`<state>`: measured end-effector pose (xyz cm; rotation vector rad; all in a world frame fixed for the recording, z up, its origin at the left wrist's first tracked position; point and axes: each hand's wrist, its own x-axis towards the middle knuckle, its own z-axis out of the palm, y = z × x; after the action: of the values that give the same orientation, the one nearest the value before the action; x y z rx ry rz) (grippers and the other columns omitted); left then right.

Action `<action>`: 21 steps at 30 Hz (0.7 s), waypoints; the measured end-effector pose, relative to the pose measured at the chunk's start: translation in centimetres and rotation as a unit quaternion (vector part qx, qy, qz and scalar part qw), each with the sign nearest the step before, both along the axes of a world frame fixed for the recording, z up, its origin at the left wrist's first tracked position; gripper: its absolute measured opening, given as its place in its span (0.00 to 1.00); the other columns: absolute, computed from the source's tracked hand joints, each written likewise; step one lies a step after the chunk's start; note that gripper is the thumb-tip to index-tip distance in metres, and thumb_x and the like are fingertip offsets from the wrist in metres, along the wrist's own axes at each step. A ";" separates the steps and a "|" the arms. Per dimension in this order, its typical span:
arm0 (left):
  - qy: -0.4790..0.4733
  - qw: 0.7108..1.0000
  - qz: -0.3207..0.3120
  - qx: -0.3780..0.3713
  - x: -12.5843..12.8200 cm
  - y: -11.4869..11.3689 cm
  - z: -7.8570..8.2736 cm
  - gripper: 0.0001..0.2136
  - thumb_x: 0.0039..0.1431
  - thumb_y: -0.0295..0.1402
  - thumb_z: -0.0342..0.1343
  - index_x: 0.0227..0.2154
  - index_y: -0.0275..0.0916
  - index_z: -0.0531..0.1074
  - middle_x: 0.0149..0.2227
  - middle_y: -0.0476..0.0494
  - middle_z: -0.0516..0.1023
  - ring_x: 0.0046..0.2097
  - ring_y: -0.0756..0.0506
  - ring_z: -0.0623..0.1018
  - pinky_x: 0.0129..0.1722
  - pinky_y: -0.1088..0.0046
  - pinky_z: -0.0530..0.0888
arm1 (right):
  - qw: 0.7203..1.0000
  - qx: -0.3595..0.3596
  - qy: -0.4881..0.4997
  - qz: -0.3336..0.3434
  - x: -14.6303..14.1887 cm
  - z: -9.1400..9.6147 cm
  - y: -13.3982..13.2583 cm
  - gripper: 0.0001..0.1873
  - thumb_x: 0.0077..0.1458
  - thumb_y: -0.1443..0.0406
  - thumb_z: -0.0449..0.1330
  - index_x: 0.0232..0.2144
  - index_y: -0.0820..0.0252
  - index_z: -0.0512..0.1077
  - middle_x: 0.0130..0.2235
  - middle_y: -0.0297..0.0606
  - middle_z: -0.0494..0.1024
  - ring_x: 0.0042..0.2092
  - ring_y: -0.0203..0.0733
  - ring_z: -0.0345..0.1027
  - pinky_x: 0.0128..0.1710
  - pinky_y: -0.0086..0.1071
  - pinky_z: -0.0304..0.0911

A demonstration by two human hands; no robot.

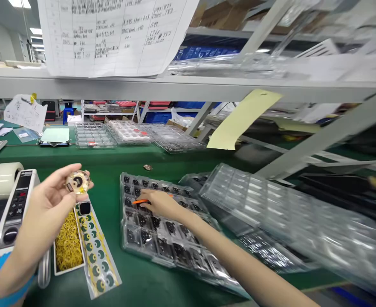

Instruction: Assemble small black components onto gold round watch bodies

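Observation:
My left hand (49, 200) is raised above the green bench and pinches a small round gold part (77, 182) between thumb and fingertips. My right hand (160, 202) reaches over a clear plastic tray (175, 256) of several small black parts, its fingers curled around an orange-tipped tool (140, 201) that touches a pocket near the tray's back left. Below the left hand lie a white box of yellow rings (68, 245) and a strip of round stickers (96, 251).
A tape dispenser (7, 204) stands at the left edge. Stacked clear empty trays (287, 213) lie to the right. More trays (127, 134) sit at the back of the bench. A grey shelf (175, 87) with hanging papers runs overhead. One small part (147, 167) lies loose on the green mat.

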<state>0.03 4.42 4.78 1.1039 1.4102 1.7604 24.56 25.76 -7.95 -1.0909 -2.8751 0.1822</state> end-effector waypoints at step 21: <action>-0.026 0.997 -0.042 0.065 1.4 1.3 -2.1 0.18 0.53 0.23 0.59 0.48 0.40 0.76 0.48 0.42 0.82 0.47 0.41 0.82 0.44 0.67 0.82 | 0.761 -0.196 0.614 0.076 -11.0 11.3 -11.6 0.09 0.50 0.62 0.64 0.20 0.57 0.76 0.32 0.38 0.73 0.29 0.37 0.67 0.25 0.27 0.62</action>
<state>1.42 5.76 2.64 1.1602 1.2145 1.8283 13.53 14.16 3.34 -0.4028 -1.6910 1.0711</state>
